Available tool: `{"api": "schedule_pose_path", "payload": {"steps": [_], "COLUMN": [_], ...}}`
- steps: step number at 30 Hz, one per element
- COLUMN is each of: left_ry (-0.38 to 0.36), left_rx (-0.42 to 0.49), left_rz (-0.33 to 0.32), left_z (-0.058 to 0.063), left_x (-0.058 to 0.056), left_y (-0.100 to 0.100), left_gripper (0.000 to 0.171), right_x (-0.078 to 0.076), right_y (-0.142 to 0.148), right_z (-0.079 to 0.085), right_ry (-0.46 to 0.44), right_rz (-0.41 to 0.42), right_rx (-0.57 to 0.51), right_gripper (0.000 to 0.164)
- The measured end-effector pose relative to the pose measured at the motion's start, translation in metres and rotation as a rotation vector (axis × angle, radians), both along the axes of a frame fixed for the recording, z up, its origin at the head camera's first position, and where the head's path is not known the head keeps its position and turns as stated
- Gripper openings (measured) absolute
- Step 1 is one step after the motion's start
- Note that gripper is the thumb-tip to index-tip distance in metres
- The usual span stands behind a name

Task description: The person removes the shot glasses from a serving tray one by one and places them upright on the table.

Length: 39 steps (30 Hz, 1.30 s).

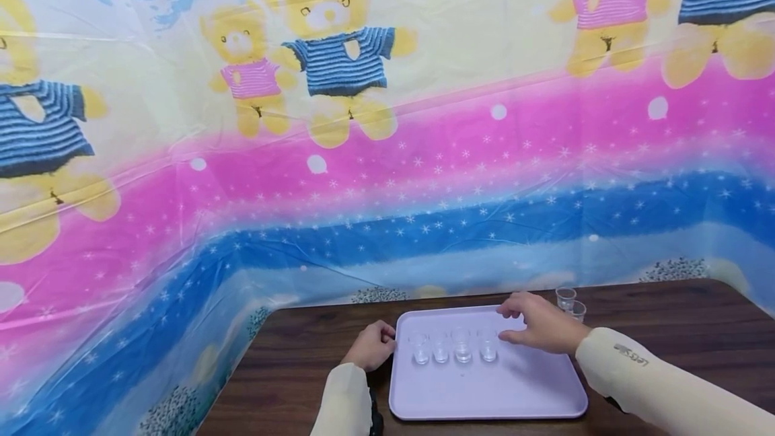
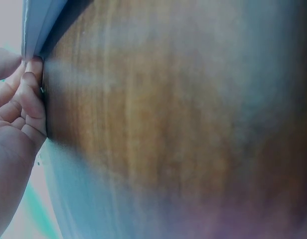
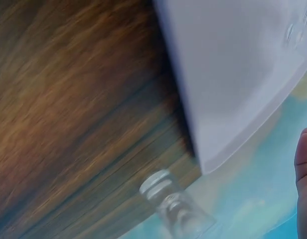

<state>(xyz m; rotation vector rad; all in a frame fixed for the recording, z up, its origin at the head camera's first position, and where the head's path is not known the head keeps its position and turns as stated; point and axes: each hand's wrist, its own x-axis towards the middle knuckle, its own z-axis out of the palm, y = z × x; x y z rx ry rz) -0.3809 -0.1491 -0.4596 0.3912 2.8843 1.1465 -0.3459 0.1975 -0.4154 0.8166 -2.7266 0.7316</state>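
Observation:
A pale lilac tray lies on the table, and several small clear glasses stand upright in a row on it. My left hand is at the tray's left edge. In the left wrist view its thumb and curled fingers pinch the tray's rim. Over the right part of the tray is my right hand, thumb and fingers apart with nothing between them, just right of the row's rightmost glass. Only a strip of that hand shows in the right wrist view.
Two more clear glasses stand on the dark wooden table behind my right hand, beyond the tray's right edge. A printed cloth with teddy bears hangs behind the table.

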Motion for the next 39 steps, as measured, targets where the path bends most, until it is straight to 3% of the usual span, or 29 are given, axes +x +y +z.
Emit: {"api": "schedule_pose_path", "payload": {"steps": [11,18,32,39], "left_ry": [-0.016,-0.032,-0.017,-0.023], "left_rx": [0.001,0.006,-0.002,0.002], "left_rz": [-0.002,0.006,0.0,-0.003], "left_z": [0.002,0.002,0.0,0.0], "left_x": [0.0,-0.001,-0.001,0.0], "left_y": [0.002,0.003,0.0,-0.001], "left_gripper": [0.016,0.016,0.016,0.017], "right_x": [-0.002,0.002,-0.001,0.001], "right_y": [-0.015,-0.019,-0.015,-0.005], "right_z": [-0.008,-0.004,-0.011,-0.002], "right_ry": [0.002,0.001,0.02,0.024], "right_rz": [0.09,0.122,0.094,0.036], "right_rx": [-0.003,-0.02,-0.009,-0.009], "right_gripper": [0.03,0.024,0.022,0.022]}}
